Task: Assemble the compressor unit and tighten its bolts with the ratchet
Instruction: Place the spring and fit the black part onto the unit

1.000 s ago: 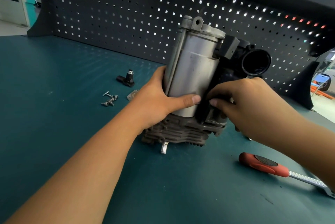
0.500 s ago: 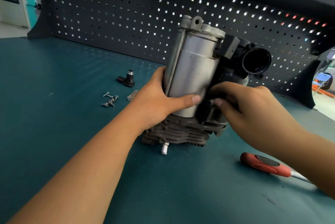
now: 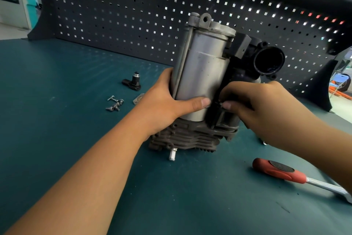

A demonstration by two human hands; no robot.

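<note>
Moved: right hand (image 3: 266, 109) sits slightly higher against the compressor unit (image 3: 202, 75) than half a second ago; left hand (image 3: 163, 105) and unit unchanged.
Unit position: upright on the green bench mat (image 3: 57, 120), dark finned base down, silver cylinder up, black round port at its upper right.
Left grip: wrapped round the cylinder's lower left, thumb laid across the front, fingers hidden behind.
Right grip: fingers curled, thumb and forefinger tips together, pinching at the unit's black side housing.
Tool: ratchet (image 3: 285, 173), red handle, flat on the mat right-front of the unit, apart from it.
Fasteners: loose bolts (image 3: 114, 103), clustered left of the unit.
Other parts: black fitting (image 3: 133, 82) left of the unit; metal plate (image 3: 139, 98) just beside the left hand.
Backdrop: pegboard (image 3: 133, 15) behind the unit.
</note>
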